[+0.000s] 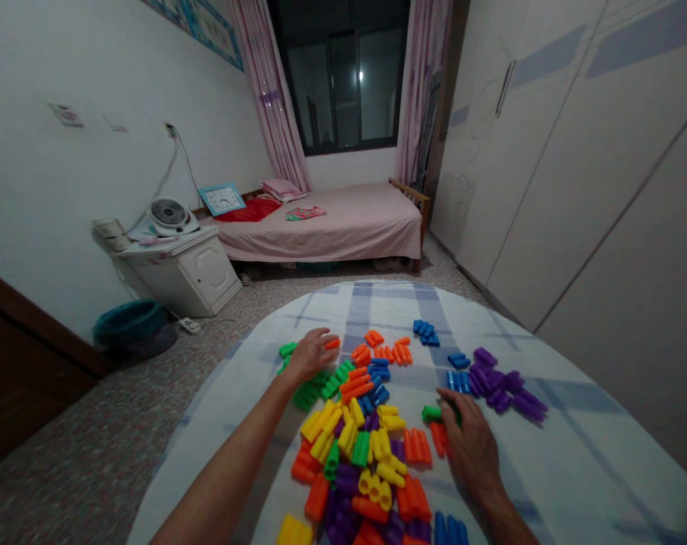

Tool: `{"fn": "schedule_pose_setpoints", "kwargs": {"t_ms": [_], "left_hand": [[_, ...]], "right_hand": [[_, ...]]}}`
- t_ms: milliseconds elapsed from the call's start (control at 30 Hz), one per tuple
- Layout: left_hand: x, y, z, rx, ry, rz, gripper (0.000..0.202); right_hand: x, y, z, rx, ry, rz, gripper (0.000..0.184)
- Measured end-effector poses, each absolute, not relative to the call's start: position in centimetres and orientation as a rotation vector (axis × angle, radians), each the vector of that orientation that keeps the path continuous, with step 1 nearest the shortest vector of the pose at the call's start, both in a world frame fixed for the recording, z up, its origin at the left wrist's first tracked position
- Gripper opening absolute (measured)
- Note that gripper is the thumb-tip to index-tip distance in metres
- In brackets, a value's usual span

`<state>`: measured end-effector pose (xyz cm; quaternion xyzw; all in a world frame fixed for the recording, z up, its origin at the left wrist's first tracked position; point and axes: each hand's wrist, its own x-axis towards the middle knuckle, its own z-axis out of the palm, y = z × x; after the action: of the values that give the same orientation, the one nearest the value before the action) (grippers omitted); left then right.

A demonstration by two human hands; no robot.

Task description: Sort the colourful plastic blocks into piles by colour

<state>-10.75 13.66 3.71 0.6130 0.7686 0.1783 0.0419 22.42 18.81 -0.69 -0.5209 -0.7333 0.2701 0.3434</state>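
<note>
On the checked cloth (548, 454): heap of plastic tube blocks (360, 462), colours mixed, close to the body.
Round the heap: single-colour clusters set apart, with purple blocks (505, 386) to the right, blue blocks (427, 331) at the far side, orange blocks (386, 352) in the middle and green blocks (315, 387) to the left; apparently kept apart by colour.
Left hand (312, 354): palm down over the green cluster, fingers half curled and narrow, tips touching one orange piece (332, 344); pinched or merely touched, cannot tell.
Right hand (471, 443): palm down at the heap's right edge, fingers loosely extended, tips on a lone green piece (433, 413); grip hidden behind the back of the hand.
</note>
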Motion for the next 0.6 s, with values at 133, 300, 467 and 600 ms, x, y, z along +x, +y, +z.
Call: {"fn": "schedule_pose_setpoints", "kwargs": {"t_ms": [133, 300, 467, 600], "left_hand": [[-8.0, 16.2, 3.8, 1.795, 2.114, 0.612, 0.054], [-6.3, 18.6, 3.2, 1.919, 2.114, 0.477, 0.049], [-7.5, 20.3, 2.7, 1.931, 2.256, 0.441, 0.047], [-8.4, 21.0, 2.9, 1.842, 2.401, 0.438, 0.047]], "right_hand": [[22.5, 18.9, -0.9, -1.357, -1.913, 0.695, 0.038], [22.7, 19.0, -1.2, -1.327, -1.925, 0.686, 0.038], [22.7, 19.0, -1.3, -1.315, -1.933, 0.707, 0.037], [22.7, 18.9, -1.1, -1.322, -1.925, 0.705, 0.037]]}}
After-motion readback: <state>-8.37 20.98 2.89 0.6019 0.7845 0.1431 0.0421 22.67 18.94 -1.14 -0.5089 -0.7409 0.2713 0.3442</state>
